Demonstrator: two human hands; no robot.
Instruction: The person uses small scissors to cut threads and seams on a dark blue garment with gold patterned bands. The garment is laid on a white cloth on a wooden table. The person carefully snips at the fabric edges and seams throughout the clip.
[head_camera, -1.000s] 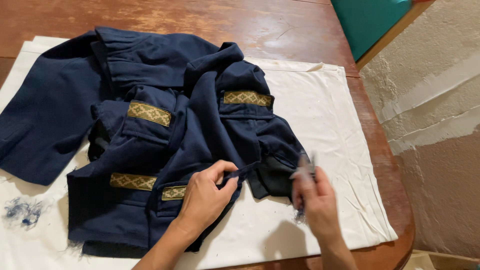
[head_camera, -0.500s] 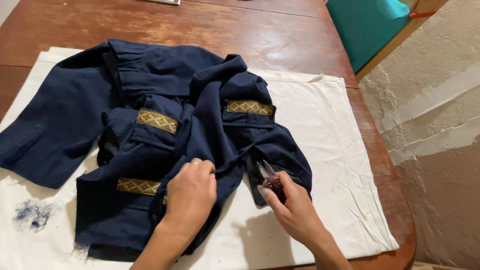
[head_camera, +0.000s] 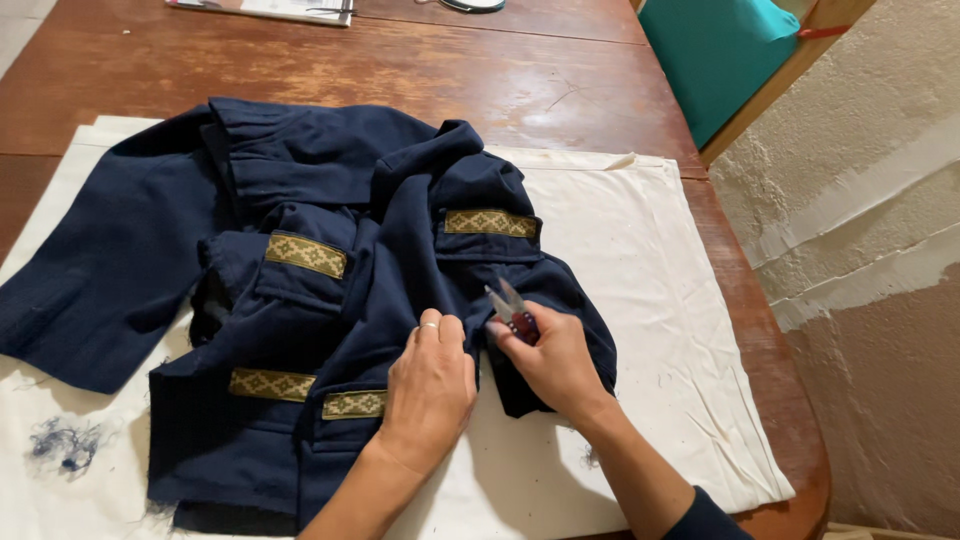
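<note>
Pressing navy jacket (head_camera: 330, 300): left hand (head_camera: 430, 385); right hand (head_camera: 550, 360) grips snips (head_camera: 510, 305) (blades up).

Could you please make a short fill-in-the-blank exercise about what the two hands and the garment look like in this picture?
1. The right hand holds small thread snips with a ______ handle.
2. The left hand presses on a dark ______ jacket.
3. The jacket lies on a ______ cloth spread over the wooden table.
4. The pocket flaps carry ______ patterned trim.

Missing words: red; blue; white; gold
</note>
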